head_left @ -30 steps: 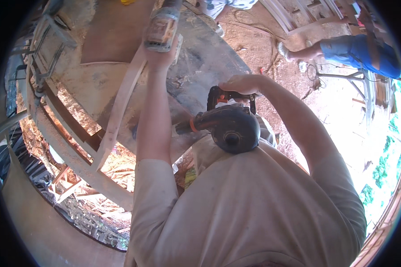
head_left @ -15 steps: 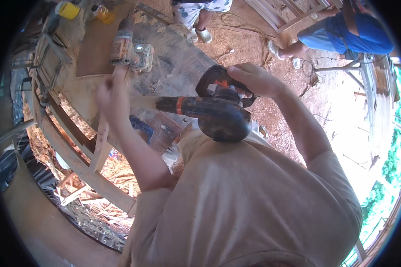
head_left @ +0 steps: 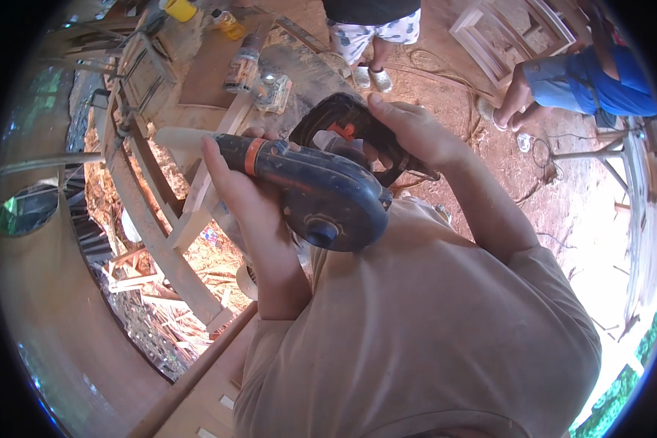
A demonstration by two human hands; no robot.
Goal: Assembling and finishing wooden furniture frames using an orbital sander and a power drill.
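A black hand-held blower (head_left: 336, 197) with an orange ring and a pale nozzle (head_left: 179, 139) is held in front of my chest, its nozzle toward the left. My right hand (head_left: 416, 133) is closed round its rear loop handle; some fingers are hidden behind the handle. With my left hand (head_left: 244, 193) I cup the tube near the orange ring. The thumb lies along the near side, and fingertips show beyond the far side. Past the tube, a power tool (head_left: 274, 93) and a clear bottle with a label (head_left: 242, 69) stand on the dusty worktable.
A yellow container (head_left: 179, 9) and a bottle of yellow liquid (head_left: 228, 25) stand at the far left. Two people are nearby: one in patterned shorts (head_left: 376, 35), one in a blue shirt (head_left: 624, 84). A wooden frame (head_left: 515, 40) and cords (head_left: 474, 109) lie on the ground. Wood scraps (head_left: 135, 274) lie left.
My left hand has come back from over the worktable and taken hold of the blower's tube. The blower has tilted, its nozzle now pointing farther up and left. The view has shifted left.
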